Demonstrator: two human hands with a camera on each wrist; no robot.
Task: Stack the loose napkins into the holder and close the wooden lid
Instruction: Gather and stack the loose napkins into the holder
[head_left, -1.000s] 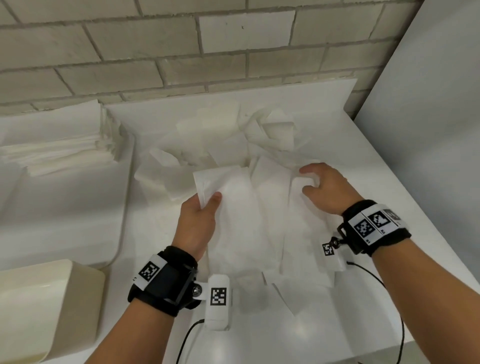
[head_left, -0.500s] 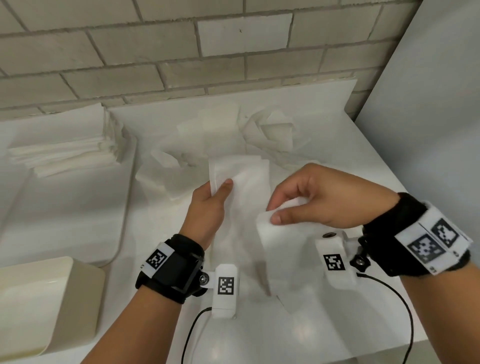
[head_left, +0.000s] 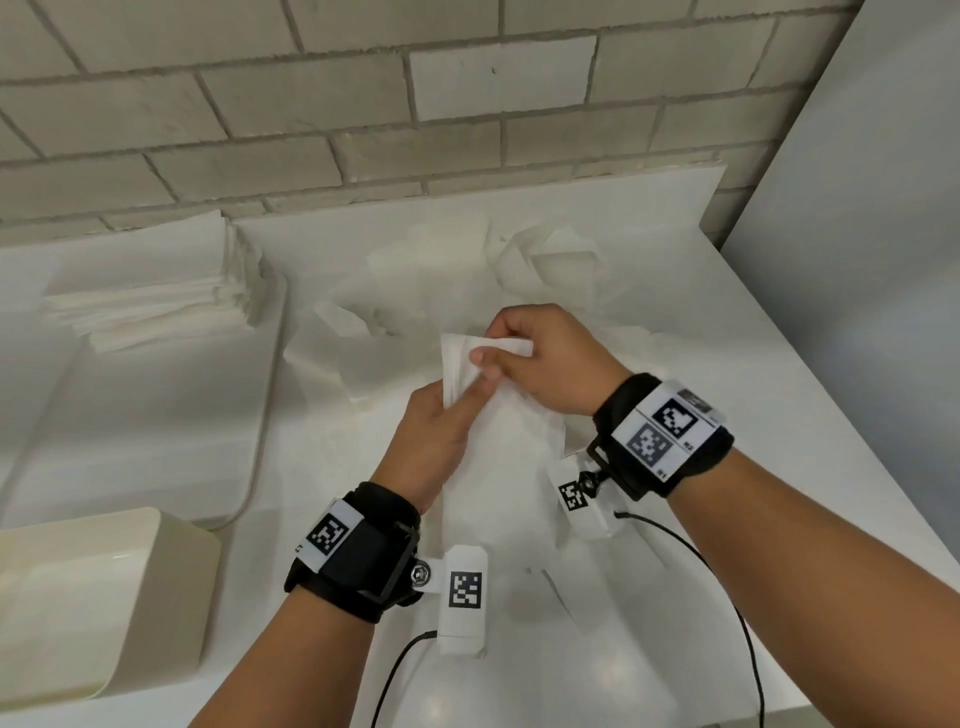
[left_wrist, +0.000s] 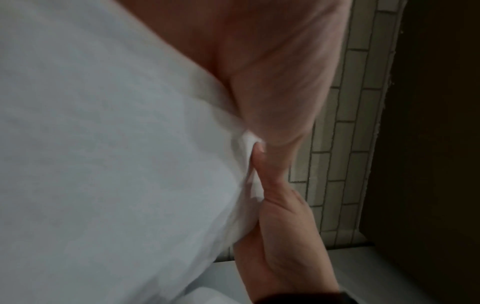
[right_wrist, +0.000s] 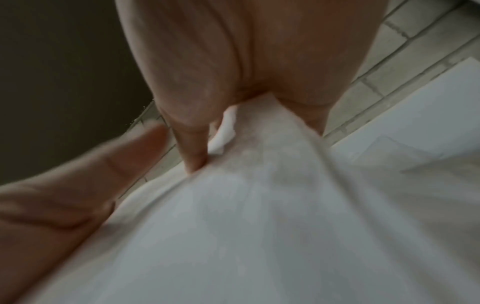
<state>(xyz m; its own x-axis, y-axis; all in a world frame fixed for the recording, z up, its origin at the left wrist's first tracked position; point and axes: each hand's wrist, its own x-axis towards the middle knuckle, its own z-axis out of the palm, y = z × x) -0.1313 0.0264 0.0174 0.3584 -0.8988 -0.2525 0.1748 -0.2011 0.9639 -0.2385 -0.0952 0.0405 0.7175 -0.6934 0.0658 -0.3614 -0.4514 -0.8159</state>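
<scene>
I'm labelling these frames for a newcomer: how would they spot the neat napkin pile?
Start at the brick wall and drop to the white counter's far left. The napkin stack sits there, squared and layered, unlike the crumpled loose napkins mid-counter.

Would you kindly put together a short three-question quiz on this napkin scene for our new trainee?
1. True or false: both hands hold the same bunch of napkins.
2. Where does the neat stack of napkins lie in the head view?
A. at the far left, by the brick wall
B. beside the right wrist
C. on the cream box
3. Fill in: the cream box sits at the near ____ of the head view.

Key:
1. True: the left hand and the right hand both grip it.
2. A
3. left
</scene>
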